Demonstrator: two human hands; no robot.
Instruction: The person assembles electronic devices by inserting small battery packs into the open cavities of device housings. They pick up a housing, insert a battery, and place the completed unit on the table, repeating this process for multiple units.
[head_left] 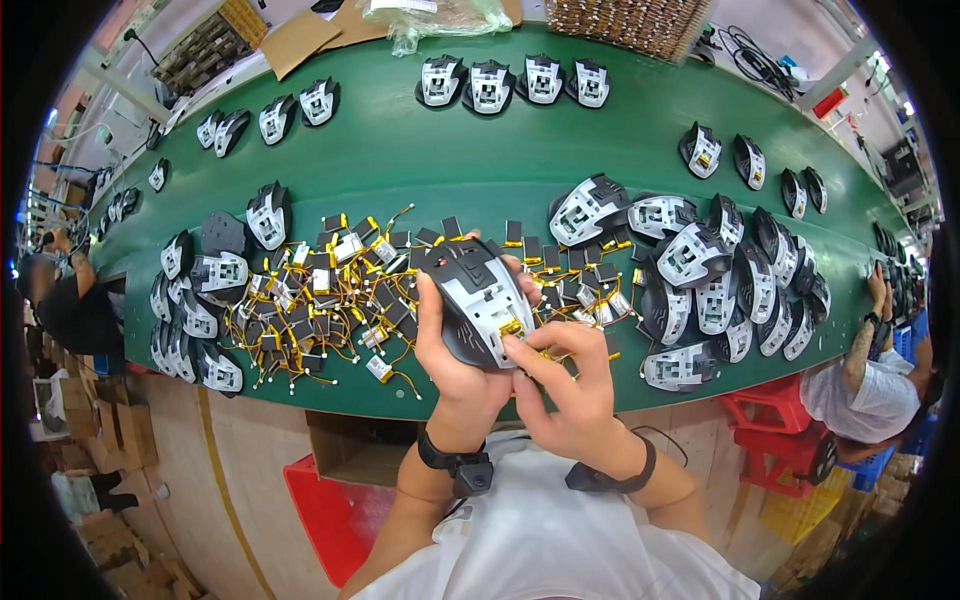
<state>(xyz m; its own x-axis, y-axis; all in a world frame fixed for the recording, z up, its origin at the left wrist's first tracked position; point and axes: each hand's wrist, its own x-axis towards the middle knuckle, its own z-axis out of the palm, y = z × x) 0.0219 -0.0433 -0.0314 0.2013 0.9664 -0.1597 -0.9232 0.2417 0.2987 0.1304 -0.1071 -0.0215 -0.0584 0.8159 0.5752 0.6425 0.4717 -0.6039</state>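
Observation:
My left hand [452, 362] grips a black mouse shell [478, 298] with a white inner frame, held upside down over the near edge of the green table [520, 160]. My right hand [560, 385] pinches at the shell's lower right corner, where a small yellow-wired battery part [512, 327] sits. Behind the shell lies a heap of small black batteries with yellow wires [330, 290].
Mouse shells are piled at the right [715, 280] and left [200, 300], with rows of more at the far edge [515, 82]. Another person's arm [868, 335] reaches in at the right, and a person sits at the left [60, 290]. A red stool [770, 430] stands below right.

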